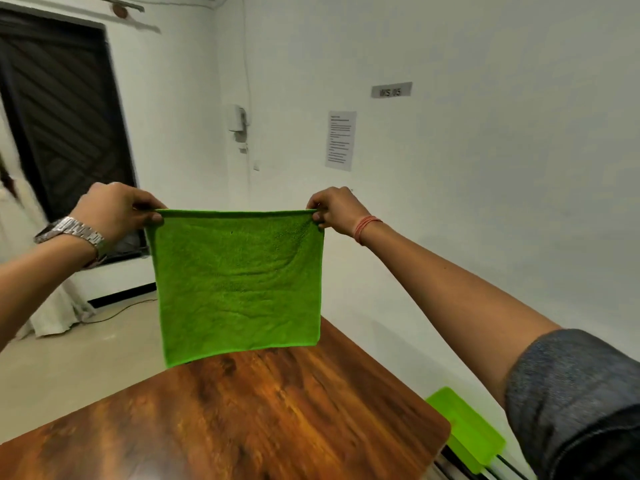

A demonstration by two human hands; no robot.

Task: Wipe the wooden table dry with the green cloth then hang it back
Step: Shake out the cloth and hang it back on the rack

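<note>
Two hands in head view: left hand [114,211] pinches top-left corner of green cloth [239,282], right hand [334,211] pinches top-right corner. Cloth hangs flat, stretched, above far end of wooden surface [242,420]. Step judged: hang-back or spread; keep top edge taut, level. Green tray [465,427] beside surface: contents not discernible.

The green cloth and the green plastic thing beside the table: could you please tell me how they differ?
The green cloth hangs limp in the air, pinched by the left hand and right hand; the green plastic thing looks rigid and lies low beside the wooden table. The cloth is fuzzy, the plastic smooth. Both are bright green.
</note>
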